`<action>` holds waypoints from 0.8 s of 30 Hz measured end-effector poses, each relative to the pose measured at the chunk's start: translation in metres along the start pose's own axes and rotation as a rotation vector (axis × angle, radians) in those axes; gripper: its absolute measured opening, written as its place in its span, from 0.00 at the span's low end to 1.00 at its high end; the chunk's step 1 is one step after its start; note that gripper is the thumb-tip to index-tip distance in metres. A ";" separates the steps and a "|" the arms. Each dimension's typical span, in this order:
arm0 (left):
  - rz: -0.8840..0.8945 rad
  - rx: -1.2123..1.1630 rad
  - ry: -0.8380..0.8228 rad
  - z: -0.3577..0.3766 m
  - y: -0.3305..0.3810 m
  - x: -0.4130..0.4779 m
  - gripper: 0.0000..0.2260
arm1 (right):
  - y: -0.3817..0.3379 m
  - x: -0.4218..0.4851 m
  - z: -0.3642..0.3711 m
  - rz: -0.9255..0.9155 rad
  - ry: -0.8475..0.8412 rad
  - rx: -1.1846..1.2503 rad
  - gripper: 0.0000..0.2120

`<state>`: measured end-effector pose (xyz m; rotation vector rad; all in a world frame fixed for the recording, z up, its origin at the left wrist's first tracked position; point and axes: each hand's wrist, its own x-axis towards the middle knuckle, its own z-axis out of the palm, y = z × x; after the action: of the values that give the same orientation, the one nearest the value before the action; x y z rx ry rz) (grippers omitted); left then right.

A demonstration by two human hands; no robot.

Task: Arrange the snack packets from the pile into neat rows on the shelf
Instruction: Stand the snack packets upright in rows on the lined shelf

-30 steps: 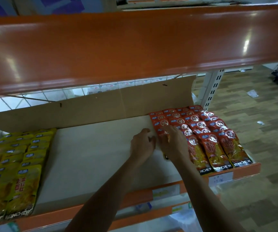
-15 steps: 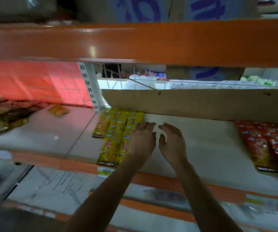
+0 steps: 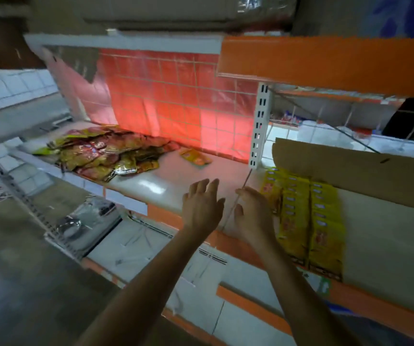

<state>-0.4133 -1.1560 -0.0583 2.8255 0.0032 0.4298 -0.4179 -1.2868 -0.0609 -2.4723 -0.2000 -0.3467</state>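
1. Your left hand point(image 3: 202, 208) and right hand point(image 3: 253, 216): both released, holding nothing, over the shelf point(image 3: 176, 181).
2. Pile point(image 3: 106, 153): 10 o'clock from them, well apart.
3. Yellow rows point(image 3: 308, 216): 3 o'clock, just beside your right hand.

Access to the shelf point(image 3: 151, 186) is from the open front edge. A bare strip runs between the packet pile point(image 3: 101, 156) at left rear and the yellow packet rows point(image 3: 308, 216) at right. The left hand point(image 3: 202, 208) and right hand point(image 3: 253, 213) hang over its front part. One lone packet point(image 3: 195, 157) lies near the red back panel point(image 3: 176, 103). The perforated upright point(image 3: 259, 126) stands at the rear between bays. The cardboard sheet point(image 3: 350, 171) closes the rear at right, and the orange beam point(image 3: 325, 63) limits headroom there.
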 end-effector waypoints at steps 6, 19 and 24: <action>-0.172 0.061 -0.036 0.001 -0.078 0.033 0.28 | -0.029 0.050 0.054 -0.024 -0.083 -0.030 0.21; -0.534 0.104 0.024 0.001 -0.213 0.124 0.21 | -0.059 0.187 0.150 0.006 -0.168 -0.199 0.25; -0.638 0.127 0.004 0.002 -0.226 0.140 0.20 | -0.055 0.203 0.167 0.049 -0.174 -0.241 0.24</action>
<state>-0.2701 -0.9330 -0.0823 2.7343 0.9271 0.2886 -0.2036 -1.1298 -0.0987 -2.7427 -0.1783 -0.1414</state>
